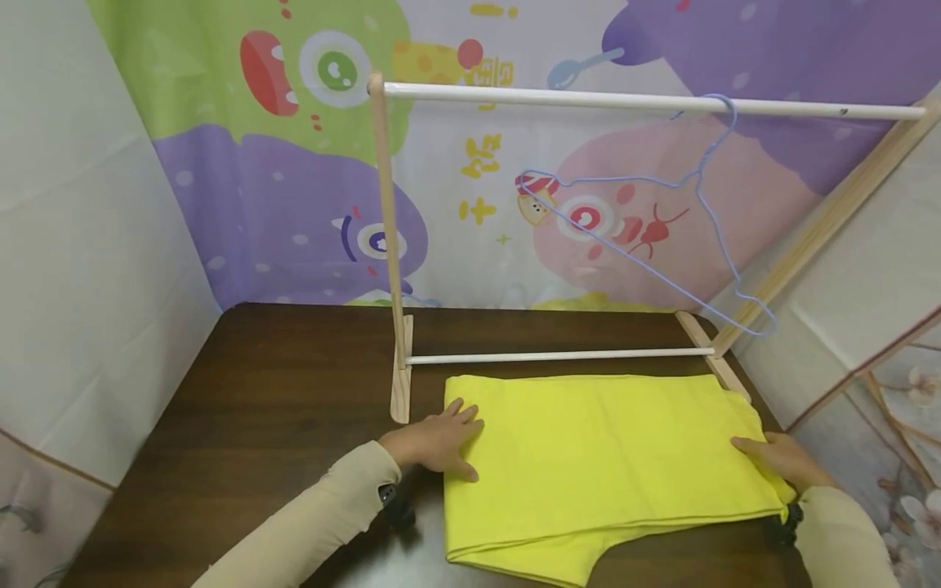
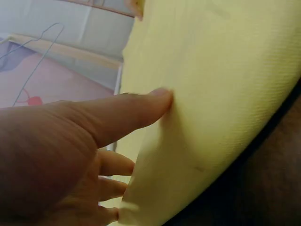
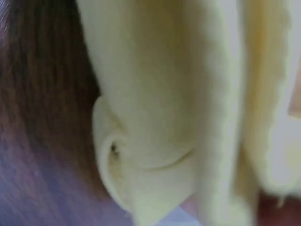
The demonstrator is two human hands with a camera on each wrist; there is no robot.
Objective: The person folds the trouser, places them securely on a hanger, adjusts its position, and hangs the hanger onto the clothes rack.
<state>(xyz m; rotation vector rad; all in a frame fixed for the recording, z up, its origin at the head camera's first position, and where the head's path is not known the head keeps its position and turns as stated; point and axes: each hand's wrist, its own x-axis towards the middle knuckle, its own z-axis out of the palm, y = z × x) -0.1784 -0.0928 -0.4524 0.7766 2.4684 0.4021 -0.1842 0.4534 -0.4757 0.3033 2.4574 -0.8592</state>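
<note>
A folded yellow garment [image 1: 603,457] lies flat on the dark wooden table, with a curved cut-out along its near edge; its exact kind is unclear. My left hand [image 1: 439,441] rests on its left edge, fingers spread and straight. In the left wrist view the thumb [image 2: 136,110] touches the yellow cloth [image 2: 221,80]. At the opposite end my right hand [image 1: 790,459] grips the edge, thumb on top and the other fingers hidden beneath. Layered cloth folds [image 3: 150,94] fill much of the right wrist view.
Behind the garment stands a wooden rack with a white top rail [image 1: 559,96] and a thin lower bar [image 1: 559,357]. A blue wire hanger [image 1: 647,261] hangs from the rail's right part. Patterned sheets [image 1: 294,204] enclose the table [image 1: 294,376].
</note>
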